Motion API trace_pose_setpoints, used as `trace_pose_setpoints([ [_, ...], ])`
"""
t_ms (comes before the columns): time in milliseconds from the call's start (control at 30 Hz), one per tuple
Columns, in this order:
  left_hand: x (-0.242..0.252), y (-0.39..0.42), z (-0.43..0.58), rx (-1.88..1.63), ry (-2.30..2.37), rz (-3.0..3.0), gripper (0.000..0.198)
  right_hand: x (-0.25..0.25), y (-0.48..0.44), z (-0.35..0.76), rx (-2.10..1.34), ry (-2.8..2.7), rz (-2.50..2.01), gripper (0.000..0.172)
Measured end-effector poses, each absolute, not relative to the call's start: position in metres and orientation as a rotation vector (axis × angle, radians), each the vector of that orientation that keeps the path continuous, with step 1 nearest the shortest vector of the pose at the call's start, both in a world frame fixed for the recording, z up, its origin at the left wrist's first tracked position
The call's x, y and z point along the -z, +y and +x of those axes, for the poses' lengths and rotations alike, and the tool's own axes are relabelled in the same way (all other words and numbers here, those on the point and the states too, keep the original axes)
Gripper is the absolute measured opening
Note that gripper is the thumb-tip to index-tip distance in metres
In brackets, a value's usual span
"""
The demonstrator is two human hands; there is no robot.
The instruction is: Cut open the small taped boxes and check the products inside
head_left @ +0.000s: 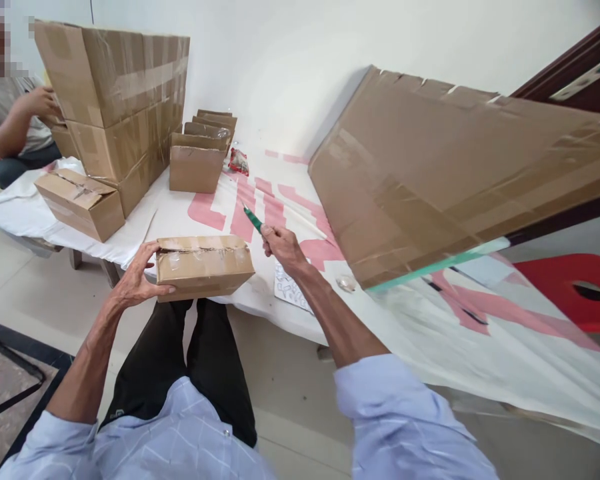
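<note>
A small taped cardboard box (205, 267) lies at the table's front edge, with a rough, torn-looking seam running along its top. My left hand (141, 277) grips its left end, thumb along the near side and fingers at the far corner. To the right of the box, my right hand (283, 247) is closed around the green handle of a utility knife (253, 219). The blade end points up and to the left, away from the cardboard. Beneath my right wrist lies a printed sheet (291, 287), partly covered by the arm.
Stacked large cartons (130, 87) stand at the back left, a closed small box (83, 200) before them. Open boxes (197, 167) sit behind, near a red packet (239, 161). A big cardboard sheet (460, 167) leans at right, by a red stool (570, 287). Another person (20, 110) sits far left.
</note>
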State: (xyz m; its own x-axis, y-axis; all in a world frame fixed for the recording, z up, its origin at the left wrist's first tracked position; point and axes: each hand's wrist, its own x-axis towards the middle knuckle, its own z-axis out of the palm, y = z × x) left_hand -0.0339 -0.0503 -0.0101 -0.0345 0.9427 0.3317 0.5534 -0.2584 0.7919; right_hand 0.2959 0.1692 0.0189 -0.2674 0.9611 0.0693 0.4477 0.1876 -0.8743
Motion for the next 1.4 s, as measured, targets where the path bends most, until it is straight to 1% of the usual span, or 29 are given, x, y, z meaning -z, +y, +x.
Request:
trace_pose_setpoints([
  [100, 0.009, -0.05, -0.034, -1.216, 1.564, 1.829, 0.089, -0.051, 0.148, 0.298, -1.155, -1.921, -1.041, 0.045],
  [167, 0.008, -0.05, -0.034, -1.211, 1.565, 1.834, 0.089, -0.071, 0.129, 0.293, -1.158, -2.086, -0.906, 0.038],
  [233, 0.008, -0.05, -0.034, -1.21, 1.565, 1.835, 0.089, -0.086, 0.111, 0.284, -1.057, -2.256, -0.794, 0.029],
  [367, 0.01, -0.05, -0.033, -1.223, 1.562, 1.838, 0.089, -0.097, 0.088, 0.265, -0.693, -2.466, -0.687, 0.026],
  [567, 0.012, -0.049, -0.034, -1.22, 1.565, 1.836, 0.093, -0.1, 0.085, 0.251, -0.267, -2.662, -0.723, 0.021],
  [733, 0.011, -0.048, -0.034, -1.212, 1.556, 1.822, 0.094, -0.11, 0.083, 0.239, -0.046, -2.801, -0.82, 0.023],
  [967, 0.009, -0.047, -0.034, -1.192, 1.584, 1.835, 0.092, -0.125, 0.082, 0.225, 0.055, -2.895, -0.816, 0.023],
  [1100, 0.007, -0.046, -0.036, -1.198, 1.588, 1.837, 0.088, -0.13, 0.095, 0.239, 0.121, -2.946, -0.836, 0.015],
  [1200, 0.006, -0.043, -0.035, -1.192, 1.575, 1.857, 0.092, -0.129, 0.109, 0.26, 0.066, -2.9, -0.844, 0.013],
  [1267, 0.004, -0.042, -0.035, -1.176, 1.567, 1.875, 0.094, -0.127, 0.117, 0.276, 0.082, -2.878, -0.857, 0.013],
  [1400, 0.002, -0.046, -0.04, -1.196, 1.573, 1.854, 0.098, -0.123, 0.129, 0.308, 0.197, -2.924, -0.975, 0.019],
])
